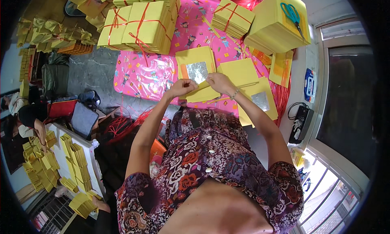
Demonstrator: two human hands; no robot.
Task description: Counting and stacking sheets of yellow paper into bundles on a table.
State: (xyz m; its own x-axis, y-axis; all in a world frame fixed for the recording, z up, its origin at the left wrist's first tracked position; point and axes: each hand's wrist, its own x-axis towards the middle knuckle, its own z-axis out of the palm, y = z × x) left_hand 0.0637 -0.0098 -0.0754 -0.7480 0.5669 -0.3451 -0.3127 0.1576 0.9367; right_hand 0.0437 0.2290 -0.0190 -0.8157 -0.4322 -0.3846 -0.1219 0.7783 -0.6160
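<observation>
Between my two hands lies a yellow paper sheet (203, 96) with a silver foil square (198, 71) and an orange strip beside it. My left hand (183, 87) pinches the sheet's near part at its left, fingers closed. Close beside it, my right hand (219, 82) has its fingers bent together on the same sheet, below the foil's right corner. The near part looks folded over. To the right of my right hand lie more yellow sheets (237, 69), and a yellow sheet with a foil square (260, 100) sits under my right forearm.
Yellow paper bundles (146, 26) tied with red ribbon stand far left on the pink tablecloth (142, 81). A smaller tied bundle (231, 18) and a tall paper stack (266, 24) with teal scissors (293, 15) are far right. Other people's hands (40, 132) handle yellow paper at a white table (61, 165).
</observation>
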